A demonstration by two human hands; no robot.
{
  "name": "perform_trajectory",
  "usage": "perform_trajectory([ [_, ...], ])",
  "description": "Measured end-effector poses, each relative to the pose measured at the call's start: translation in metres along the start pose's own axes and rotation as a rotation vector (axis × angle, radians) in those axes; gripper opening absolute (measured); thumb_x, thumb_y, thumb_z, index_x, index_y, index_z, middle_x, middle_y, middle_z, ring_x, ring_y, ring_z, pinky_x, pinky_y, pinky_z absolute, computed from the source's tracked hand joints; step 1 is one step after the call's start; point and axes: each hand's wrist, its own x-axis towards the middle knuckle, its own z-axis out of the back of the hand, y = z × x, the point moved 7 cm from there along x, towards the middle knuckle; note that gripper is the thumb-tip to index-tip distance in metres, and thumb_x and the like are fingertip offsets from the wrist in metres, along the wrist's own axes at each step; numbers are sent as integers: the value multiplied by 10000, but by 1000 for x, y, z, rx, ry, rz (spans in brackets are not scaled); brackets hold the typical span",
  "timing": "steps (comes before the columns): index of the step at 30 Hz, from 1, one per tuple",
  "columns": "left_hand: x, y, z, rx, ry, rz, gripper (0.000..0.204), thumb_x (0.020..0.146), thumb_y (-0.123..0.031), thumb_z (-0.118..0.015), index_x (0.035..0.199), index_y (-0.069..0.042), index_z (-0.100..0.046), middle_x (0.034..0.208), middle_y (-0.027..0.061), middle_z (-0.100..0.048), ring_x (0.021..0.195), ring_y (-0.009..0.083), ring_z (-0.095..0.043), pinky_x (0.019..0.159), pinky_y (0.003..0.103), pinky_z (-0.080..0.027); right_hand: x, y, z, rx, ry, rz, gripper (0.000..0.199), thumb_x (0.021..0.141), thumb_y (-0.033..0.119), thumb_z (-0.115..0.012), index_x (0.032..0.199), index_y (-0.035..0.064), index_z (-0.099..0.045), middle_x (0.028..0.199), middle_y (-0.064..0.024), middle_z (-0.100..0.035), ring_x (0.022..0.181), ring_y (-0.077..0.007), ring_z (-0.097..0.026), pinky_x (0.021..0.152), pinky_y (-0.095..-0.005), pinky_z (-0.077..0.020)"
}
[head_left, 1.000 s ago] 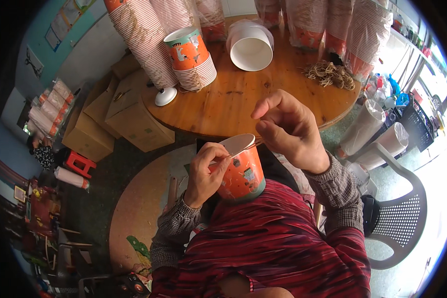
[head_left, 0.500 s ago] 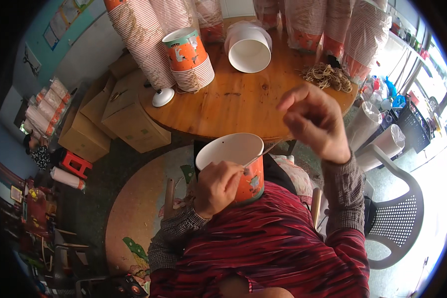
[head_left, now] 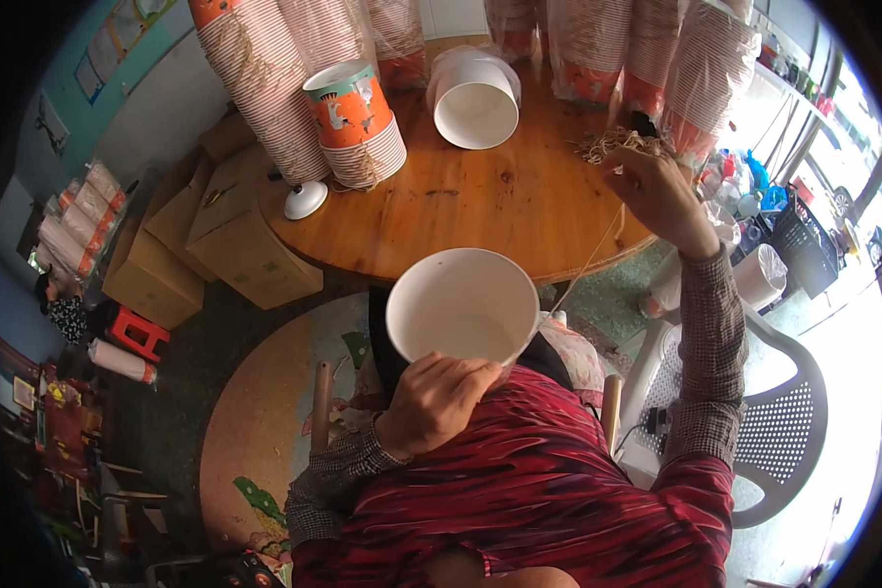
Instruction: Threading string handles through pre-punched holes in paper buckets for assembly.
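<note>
A white-lined paper bucket [head_left: 461, 304] rests at my lap, tilted so that its open mouth faces up toward me. My left hand [head_left: 439, 404] is closed on its near rim. Raised above the table's right edge, my right hand [head_left: 657, 201] has its fingers pinched on a thin tan string [head_left: 598, 250]. That string runs down in a nearly straight line to the bucket's right side; where it ends there is hidden. A heap of similar tan string [head_left: 622, 145] lies on the table just beyond my right hand.
Tall stacks of orange-and-white paper buckets [head_left: 265, 88] stand on the round wooden table [head_left: 441, 216]. Another bucket [head_left: 476, 116] lies with its mouth toward me. A white lid [head_left: 306, 200] sits at the left. Cardboard boxes [head_left: 255, 235] stand left, a grey plastic chair [head_left: 779, 421] right.
My right hand has moved up and away to the right, drawing the string out long. The bucket has tipped its mouth more toward me, and my left hand now grips its near rim.
</note>
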Motion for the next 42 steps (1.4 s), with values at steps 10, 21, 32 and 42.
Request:
perform_trajectory([
  [10,23,31,-39,4,76,241,360,819,43,-572,1175,14,-532,972,169,-638,863,302,-658,682,352,-545,22,-17,-8,383,-161,-23,168,889,49,-618,1045,-12,-634,889,-85,-683,809,-116,-653,717,-258,-518],
  [21,95,33,-92,438,320,39,125,865,-111,-563,919,-5,-524,725,138,-595,629,260,-636,525,354,-499,-2,3,-161,730,359,-117,175,888,75,-627,1030,-25,-650,923,-86,-690,870,-150,-653,795,-292,-528],
  [32,26,119,-17,-471,240,270,257,885,-286,-656,964,-41,-651,817,55,-679,858,211,-656,960,401,-423,-43,-2,-246,937,599,-52,171,845,74,-642,1003,18,-674,893,-59,-689,831,-122,-624,757,-274,-498],
  [42,43,82,-10,-304,40,282,105,816,-45,-680,903,6,-656,798,142,-677,744,284,-679,656,339,-524,-6,13,-224,1113,618,-277,199,939,172,-601,963,-18,-655,823,-39,-674,752,-95,-614,700,-252,-501],
])
